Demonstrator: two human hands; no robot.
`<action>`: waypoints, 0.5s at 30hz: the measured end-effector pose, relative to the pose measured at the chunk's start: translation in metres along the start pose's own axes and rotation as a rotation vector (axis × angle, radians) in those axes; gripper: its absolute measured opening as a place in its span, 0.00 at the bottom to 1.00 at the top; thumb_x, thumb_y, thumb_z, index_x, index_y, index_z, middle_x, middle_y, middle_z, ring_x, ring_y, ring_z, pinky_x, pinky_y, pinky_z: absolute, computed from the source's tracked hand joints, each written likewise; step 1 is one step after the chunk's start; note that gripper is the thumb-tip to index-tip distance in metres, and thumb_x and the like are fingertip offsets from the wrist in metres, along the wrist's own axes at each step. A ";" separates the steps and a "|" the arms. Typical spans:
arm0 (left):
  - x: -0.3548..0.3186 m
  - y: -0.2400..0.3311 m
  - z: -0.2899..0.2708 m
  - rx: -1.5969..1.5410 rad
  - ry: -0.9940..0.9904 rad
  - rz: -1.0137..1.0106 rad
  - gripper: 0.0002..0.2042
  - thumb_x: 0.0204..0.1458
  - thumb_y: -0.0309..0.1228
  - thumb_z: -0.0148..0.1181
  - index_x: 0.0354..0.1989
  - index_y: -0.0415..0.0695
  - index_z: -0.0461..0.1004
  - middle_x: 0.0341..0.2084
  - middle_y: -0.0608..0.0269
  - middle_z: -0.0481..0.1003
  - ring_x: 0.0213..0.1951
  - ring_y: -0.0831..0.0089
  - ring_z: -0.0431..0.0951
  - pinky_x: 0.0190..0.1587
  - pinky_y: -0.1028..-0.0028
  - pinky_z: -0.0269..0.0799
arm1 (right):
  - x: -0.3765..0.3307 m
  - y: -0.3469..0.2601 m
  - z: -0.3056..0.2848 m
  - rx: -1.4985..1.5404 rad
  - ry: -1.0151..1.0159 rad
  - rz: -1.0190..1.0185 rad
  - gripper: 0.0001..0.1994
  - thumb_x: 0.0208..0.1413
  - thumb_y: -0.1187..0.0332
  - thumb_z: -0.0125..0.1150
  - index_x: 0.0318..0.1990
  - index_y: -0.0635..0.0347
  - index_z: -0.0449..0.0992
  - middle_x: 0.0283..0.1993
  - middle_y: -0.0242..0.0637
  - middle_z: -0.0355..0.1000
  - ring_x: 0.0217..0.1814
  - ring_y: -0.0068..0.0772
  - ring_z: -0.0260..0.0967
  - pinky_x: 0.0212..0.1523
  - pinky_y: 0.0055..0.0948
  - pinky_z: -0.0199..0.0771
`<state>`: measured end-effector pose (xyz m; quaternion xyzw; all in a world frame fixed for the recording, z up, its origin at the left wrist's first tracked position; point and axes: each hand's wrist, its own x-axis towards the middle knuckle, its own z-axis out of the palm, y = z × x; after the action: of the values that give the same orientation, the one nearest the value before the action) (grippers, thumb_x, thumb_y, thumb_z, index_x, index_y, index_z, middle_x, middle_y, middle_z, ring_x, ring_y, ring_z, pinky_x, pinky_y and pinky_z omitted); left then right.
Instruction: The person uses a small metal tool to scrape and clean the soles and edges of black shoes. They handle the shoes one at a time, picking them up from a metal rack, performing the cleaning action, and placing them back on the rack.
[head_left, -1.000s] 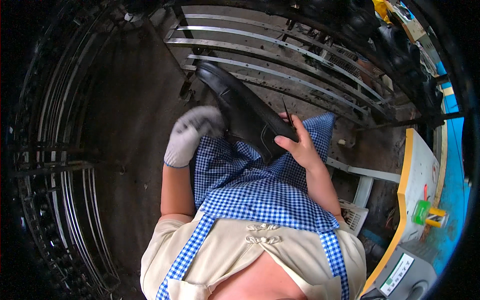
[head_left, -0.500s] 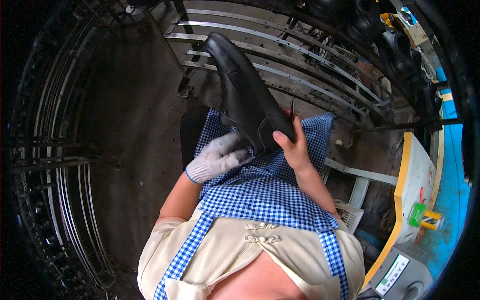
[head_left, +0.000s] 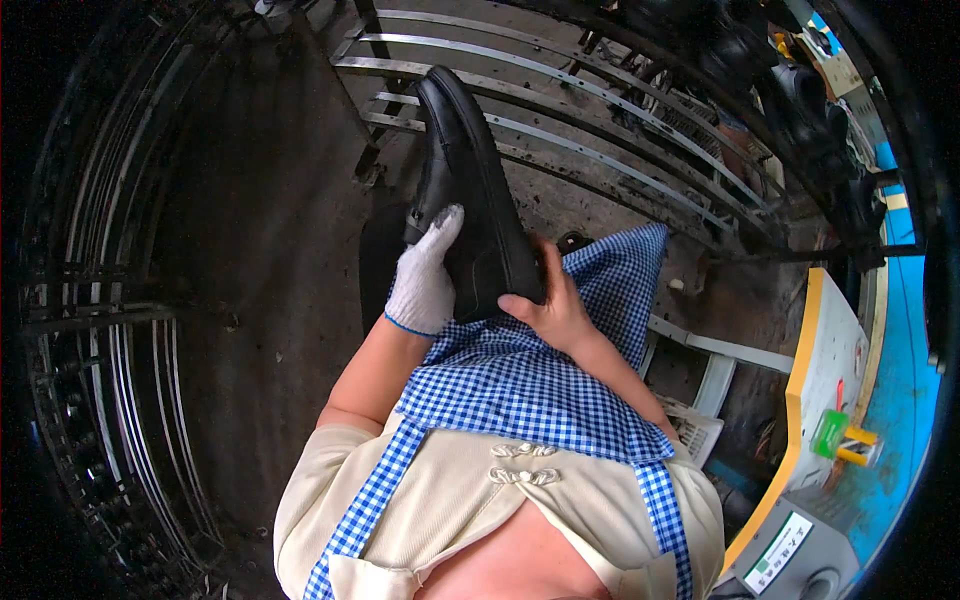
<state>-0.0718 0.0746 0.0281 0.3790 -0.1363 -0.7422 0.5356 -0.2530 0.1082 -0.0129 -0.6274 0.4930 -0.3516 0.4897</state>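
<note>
A black leather shoe [head_left: 470, 190] stands on end above my lap, its toe pointing up and away. My right hand [head_left: 555, 305], bare, grips the shoe at its lower end. My left hand [head_left: 425, 280] wears a white knit glove and lies flat against the shoe's left side, fingers stretched upward. A blue and white checked apron [head_left: 530, 380] covers my lap under both hands.
Curved metal rack rails [head_left: 560, 130] run across the top, and more rails [head_left: 90, 330] ring the left side. Dark shoes [head_left: 800, 90] sit on a rack at the upper right. A yellow-edged workbench [head_left: 830, 370] with a green and yellow object [head_left: 835, 440] is at the right.
The shoe has been raised and turned more upright. My gloved left hand has slid from the lap up onto the shoe's side. My right hand has kept its hold.
</note>
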 end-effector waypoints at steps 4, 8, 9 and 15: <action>0.004 0.002 -0.003 -0.119 -0.029 -0.078 0.21 0.60 0.38 0.54 0.57 0.38 0.67 0.47 0.51 0.75 0.44 0.58 0.79 0.47 0.62 0.79 | 0.002 0.001 -0.021 0.116 0.096 -0.111 0.45 0.43 0.40 0.69 0.59 0.68 0.63 0.52 0.49 0.72 0.52 0.39 0.73 0.50 0.34 0.75; 0.001 0.005 -0.004 -0.119 -0.111 -0.108 0.18 0.61 0.36 0.52 0.55 0.37 0.68 0.43 0.51 0.77 0.43 0.59 0.81 0.47 0.63 0.80 | 0.013 -0.016 -0.039 0.092 0.195 -0.176 0.20 0.51 0.59 0.70 0.45 0.67 0.76 0.35 0.36 0.76 0.34 0.21 0.74 0.34 0.21 0.74; -0.001 0.004 0.002 -0.084 -0.097 -0.111 0.18 0.61 0.35 0.53 0.55 0.37 0.68 0.44 0.51 0.77 0.43 0.60 0.80 0.47 0.63 0.80 | 0.016 -0.024 -0.042 0.072 0.236 -0.220 0.17 0.52 0.63 0.69 0.43 0.67 0.77 0.34 0.35 0.76 0.32 0.20 0.73 0.31 0.20 0.73; -0.006 -0.006 0.010 -0.073 -0.111 -0.102 0.16 0.56 0.25 0.57 0.53 0.39 0.71 0.42 0.55 0.78 0.40 0.66 0.81 0.42 0.70 0.81 | 0.041 -0.073 -0.050 -0.257 0.191 -0.531 0.11 0.45 0.79 0.67 0.39 0.62 0.80 0.31 0.36 0.75 0.27 0.26 0.74 0.28 0.22 0.74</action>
<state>-0.0826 0.0802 0.0339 0.3237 -0.1190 -0.7931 0.5020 -0.2677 0.0577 0.0692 -0.7552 0.3960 -0.4594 0.2485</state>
